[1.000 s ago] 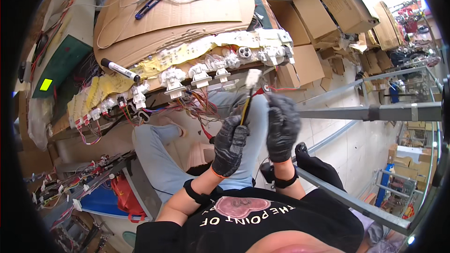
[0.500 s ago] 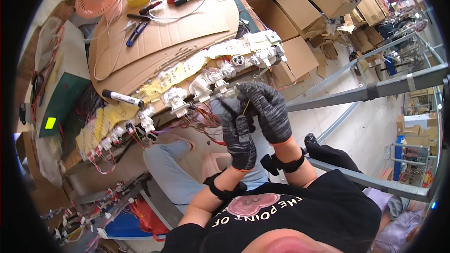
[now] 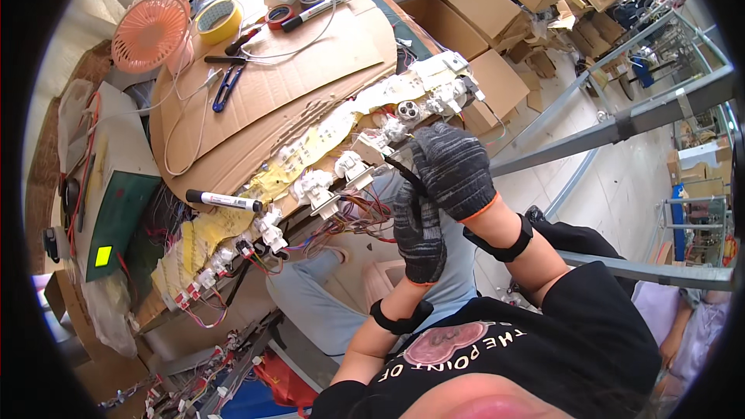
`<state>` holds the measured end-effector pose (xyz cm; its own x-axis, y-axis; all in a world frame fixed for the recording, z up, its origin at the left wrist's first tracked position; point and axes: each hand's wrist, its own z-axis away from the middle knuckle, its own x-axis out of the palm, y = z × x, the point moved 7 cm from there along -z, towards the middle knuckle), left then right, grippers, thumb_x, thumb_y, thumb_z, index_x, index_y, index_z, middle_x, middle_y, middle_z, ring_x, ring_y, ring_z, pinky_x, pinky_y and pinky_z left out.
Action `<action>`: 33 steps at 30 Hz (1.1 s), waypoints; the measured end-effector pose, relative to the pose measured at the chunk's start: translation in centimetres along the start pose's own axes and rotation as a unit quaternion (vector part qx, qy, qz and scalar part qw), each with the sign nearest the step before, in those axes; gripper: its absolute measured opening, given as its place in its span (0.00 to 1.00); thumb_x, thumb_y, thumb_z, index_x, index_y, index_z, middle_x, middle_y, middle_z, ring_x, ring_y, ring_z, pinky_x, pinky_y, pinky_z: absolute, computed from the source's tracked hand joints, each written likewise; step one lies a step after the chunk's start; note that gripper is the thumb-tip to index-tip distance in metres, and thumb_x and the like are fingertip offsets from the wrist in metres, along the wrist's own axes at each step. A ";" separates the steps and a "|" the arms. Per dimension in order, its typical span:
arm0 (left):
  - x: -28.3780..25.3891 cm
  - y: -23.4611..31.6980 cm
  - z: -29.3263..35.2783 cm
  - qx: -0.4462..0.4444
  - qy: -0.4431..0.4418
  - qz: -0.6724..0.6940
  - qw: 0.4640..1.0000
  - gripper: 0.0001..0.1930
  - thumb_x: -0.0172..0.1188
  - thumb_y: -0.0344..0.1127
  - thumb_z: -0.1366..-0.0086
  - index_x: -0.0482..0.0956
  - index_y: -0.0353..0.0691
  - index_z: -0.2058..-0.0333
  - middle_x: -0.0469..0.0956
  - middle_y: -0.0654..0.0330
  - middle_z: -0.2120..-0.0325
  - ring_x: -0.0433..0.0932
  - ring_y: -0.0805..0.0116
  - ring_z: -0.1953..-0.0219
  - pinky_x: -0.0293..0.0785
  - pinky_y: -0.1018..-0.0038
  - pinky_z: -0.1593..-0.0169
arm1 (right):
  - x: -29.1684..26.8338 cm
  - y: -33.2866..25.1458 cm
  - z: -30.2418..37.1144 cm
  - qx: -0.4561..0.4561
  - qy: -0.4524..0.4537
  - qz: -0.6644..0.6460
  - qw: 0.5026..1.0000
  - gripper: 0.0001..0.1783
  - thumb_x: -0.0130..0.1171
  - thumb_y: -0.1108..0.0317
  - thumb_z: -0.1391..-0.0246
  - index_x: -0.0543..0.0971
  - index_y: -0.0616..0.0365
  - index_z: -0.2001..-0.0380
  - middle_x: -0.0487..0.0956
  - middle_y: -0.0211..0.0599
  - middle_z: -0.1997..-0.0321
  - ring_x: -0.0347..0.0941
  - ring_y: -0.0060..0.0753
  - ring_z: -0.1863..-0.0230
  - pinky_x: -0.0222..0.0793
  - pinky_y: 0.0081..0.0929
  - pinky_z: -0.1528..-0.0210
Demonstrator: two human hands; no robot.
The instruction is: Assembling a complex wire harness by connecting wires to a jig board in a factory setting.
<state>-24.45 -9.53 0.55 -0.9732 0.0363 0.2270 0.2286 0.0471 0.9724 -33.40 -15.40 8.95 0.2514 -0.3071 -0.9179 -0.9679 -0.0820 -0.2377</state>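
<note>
Black cable [image 3: 405,171] — juts from left hand [image 3: 420,234], beside right hand [image 3: 456,173].

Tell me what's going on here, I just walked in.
A person in dark gray gloves has the left hand and right hand close together beside a row of white connectors along the bench edge. A thin dark strand shows by the fingers, though the gloves hide how it's held. A marker and a blue-handled tool lie on the bench, out of the hands.
</note>
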 end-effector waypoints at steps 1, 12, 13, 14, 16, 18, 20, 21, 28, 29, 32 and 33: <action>-0.1 -0.1 0.0 0.000 -0.003 0.000 1.000 0.19 0.44 0.23 0.36 0.62 0.34 0.46 0.69 0.56 0.51 0.68 0.67 0.50 0.61 0.72 0.45 | -0.1 -0.1 -0.1 0.005 0.006 0.005 1.000 0.07 0.52 0.68 0.54 0.75 0.59 0.72 0.74 0.46 0.73 0.70 0.49 0.70 0.67 0.39 0.67; -0.1 -0.7 -0.7 -0.001 -0.028 -0.030 0.999 0.16 0.46 0.23 0.37 0.64 0.33 0.49 0.71 0.55 0.54 0.69 0.66 0.51 0.62 0.72 0.46 | -0.7 -1.0 -0.6 -0.048 0.008 0.101 0.994 0.06 0.54 0.69 0.63 0.73 0.57 0.76 0.71 0.41 0.77 0.71 0.44 0.72 0.66 0.37 0.71; -0.1 -0.7 -0.8 0.000 -0.032 -0.029 0.999 0.16 0.46 0.23 0.37 0.64 0.33 0.49 0.71 0.55 0.54 0.69 0.66 0.51 0.62 0.72 0.46 | -0.6 -1.2 -0.6 -0.060 0.004 0.109 0.992 0.07 0.54 0.68 0.65 0.73 0.56 0.77 0.71 0.41 0.77 0.71 0.44 0.72 0.66 0.37 0.71; -0.1 -0.8 -0.9 0.008 -0.040 -0.035 0.999 0.15 0.46 0.23 0.37 0.65 0.33 0.50 0.71 0.55 0.55 0.70 0.66 0.52 0.62 0.72 0.47 | -0.7 -1.0 -0.5 -0.057 0.006 0.111 0.992 0.07 0.54 0.68 0.65 0.73 0.56 0.77 0.71 0.41 0.77 0.71 0.44 0.72 0.66 0.37 0.71; 0.1 -0.8 -1.0 0.017 -0.051 -0.042 0.998 0.15 0.46 0.23 0.37 0.65 0.33 0.51 0.71 0.56 0.55 0.70 0.66 0.53 0.62 0.72 0.47 | -0.7 -0.8 -0.4 -0.059 0.020 0.098 0.993 0.09 0.55 0.67 0.65 0.73 0.57 0.75 0.71 0.40 0.77 0.71 0.44 0.72 0.66 0.37 0.71; 0.3 -0.8 -1.1 0.036 -0.040 -0.040 0.998 0.14 0.46 0.23 0.36 0.65 0.33 0.51 0.71 0.57 0.56 0.69 0.67 0.53 0.62 0.72 0.47 | -0.7 -0.5 -0.3 -0.061 0.031 0.106 0.992 0.11 0.56 0.67 0.65 0.73 0.57 0.74 0.72 0.40 0.77 0.71 0.44 0.72 0.66 0.37 0.71; 0.4 -0.8 -1.1 0.032 -0.042 -0.022 0.998 0.14 0.46 0.23 0.36 0.65 0.33 0.51 0.71 0.56 0.56 0.69 0.67 0.53 0.62 0.72 0.47 | -1.2 -0.9 -0.3 -0.068 0.043 0.115 0.990 0.12 0.56 0.66 0.66 0.73 0.57 0.73 0.72 0.40 0.76 0.71 0.44 0.72 0.66 0.37 0.71; 0.4 -0.8 -1.0 0.026 -0.042 -0.005 0.999 0.14 0.46 0.23 0.36 0.65 0.33 0.51 0.70 0.56 0.55 0.69 0.67 0.52 0.62 0.72 0.47 | -1.4 -1.1 -0.4 -0.070 0.028 0.116 0.990 0.13 0.56 0.66 0.66 0.74 0.57 0.72 0.72 0.40 0.76 0.71 0.44 0.72 0.66 0.36 0.71; 1.3 -1.5 -1.2 0.002 -0.060 0.029 0.998 0.16 0.49 0.27 0.37 0.64 0.34 0.50 0.69 0.57 0.55 0.68 0.68 0.52 0.62 0.72 0.47 | -1.2 -1.0 -0.5 -0.105 0.015 0.145 0.984 0.18 0.56 0.65 0.66 0.75 0.58 0.67 0.72 0.39 0.74 0.71 0.42 0.70 0.65 0.37 0.70; 1.3 -1.4 -1.2 -0.001 -0.058 0.037 0.998 0.16 0.49 0.27 0.36 0.64 0.34 0.50 0.69 0.57 0.55 0.68 0.68 0.52 0.62 0.72 0.47 | -1.3 -1.0 -0.5 -0.103 0.015 0.146 0.984 0.18 0.56 0.65 0.66 0.75 0.58 0.67 0.72 0.39 0.74 0.71 0.42 0.70 0.65 0.37 0.70; 1.4 -1.3 -1.3 0.003 -0.057 0.039 0.998 0.16 0.49 0.28 0.36 0.63 0.34 0.50 0.69 0.58 0.55 0.68 0.68 0.52 0.61 0.72 0.47 | -1.2 -1.4 -0.7 -0.106 -0.013 0.172 0.979 0.17 0.55 0.66 0.65 0.75 0.59 0.66 0.72 0.38 0.74 0.71 0.40 0.71 0.64 0.36 0.72; 1.4 -1.3 -1.3 0.009 -0.057 0.034 0.998 0.16 0.49 0.28 0.36 0.63 0.34 0.50 0.69 0.58 0.55 0.67 0.68 0.53 0.61 0.72 0.47 | -1.0 -1.4 -0.6 -0.114 -0.017 0.184 0.976 0.16 0.54 0.67 0.65 0.75 0.59 0.67 0.72 0.38 0.75 0.70 0.40 0.71 0.63 0.36 0.72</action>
<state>-26.17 -10.83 -0.37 -0.9467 0.1531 0.2835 0.2951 0.0589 0.9536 -32.27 -15.54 10.40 -0.1182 -0.3236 -0.9388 -0.9657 -0.1826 0.1845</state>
